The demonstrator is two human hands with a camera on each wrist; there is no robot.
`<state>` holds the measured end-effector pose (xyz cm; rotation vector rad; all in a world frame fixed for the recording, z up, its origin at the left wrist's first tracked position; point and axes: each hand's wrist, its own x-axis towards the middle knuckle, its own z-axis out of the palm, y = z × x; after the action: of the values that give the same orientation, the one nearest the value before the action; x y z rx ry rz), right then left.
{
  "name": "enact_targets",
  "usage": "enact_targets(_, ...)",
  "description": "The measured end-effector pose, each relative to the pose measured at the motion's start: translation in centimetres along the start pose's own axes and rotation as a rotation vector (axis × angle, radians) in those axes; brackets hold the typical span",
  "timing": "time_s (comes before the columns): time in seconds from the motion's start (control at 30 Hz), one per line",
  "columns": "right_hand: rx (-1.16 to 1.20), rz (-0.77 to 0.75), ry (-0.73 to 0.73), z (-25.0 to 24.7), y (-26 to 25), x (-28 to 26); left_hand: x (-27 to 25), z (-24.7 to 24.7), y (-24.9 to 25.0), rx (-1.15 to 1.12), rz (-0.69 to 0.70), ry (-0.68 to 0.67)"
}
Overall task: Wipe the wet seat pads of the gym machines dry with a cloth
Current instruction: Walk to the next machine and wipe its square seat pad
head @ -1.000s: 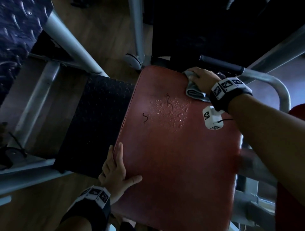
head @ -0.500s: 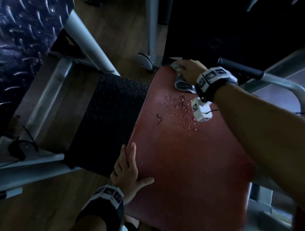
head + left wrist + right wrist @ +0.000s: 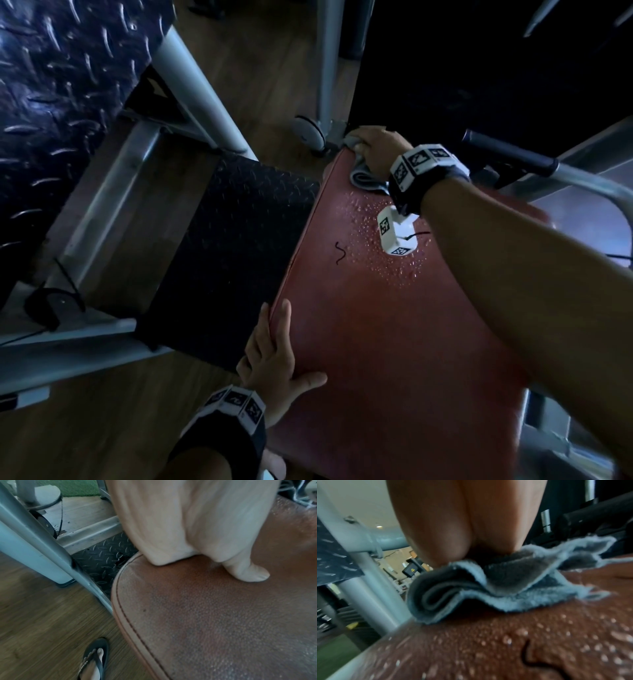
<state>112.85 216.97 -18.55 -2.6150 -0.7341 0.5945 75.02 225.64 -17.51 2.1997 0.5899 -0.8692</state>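
Note:
A red padded seat fills the middle of the head view, with water droplets and a thin black squiggle on its far half. My right hand presses a folded grey-blue cloth onto the pad's far left corner, fingers curled over it. The right wrist view shows the palm on the bunched cloth, with droplets on the pad just in front. My left hand rests on the pad's left edge, fingers straight along it. Its thumb lies on the leather.
A black diamond-plate footplate lies left of the seat, between grey frame tubes. A black-gripped handle bar runs behind the right wrist. Beyond the pad is a dark backrest. The wood floor shows my foot in a flip-flop.
My right hand has slid the cloth leftward along the pad's far edge to its far left corner. The left hand has stayed on the pad's left edge.

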Motion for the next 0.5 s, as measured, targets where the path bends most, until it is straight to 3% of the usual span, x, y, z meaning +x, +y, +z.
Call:
enact_targets(0.13, 0.054, 0.001, 0.006, -0.2, 1.2, -0.9, 0.0, 0.0, 0.0, 0.005, -0.005, -0.011)
enact_targets(0.27, 0.082, 0.132, 0.033, -1.3, 5.6, -4.2, 0.1, 0.2, -0.2, 0.02, -0.007, 0.005)
enact_targets(0.43, -0.079, 0.306, 0.173, -1.8, 11.9, -11.5, 0.1, 0.2, 0.0, 0.027, -0.002, 0.005)
enact_targets(0.5, -0.132, 0.304, 0.255, -1.2, 12.5, -14.5, 0.1, 0.2, 0.1, 0.018, -0.006, 0.006)
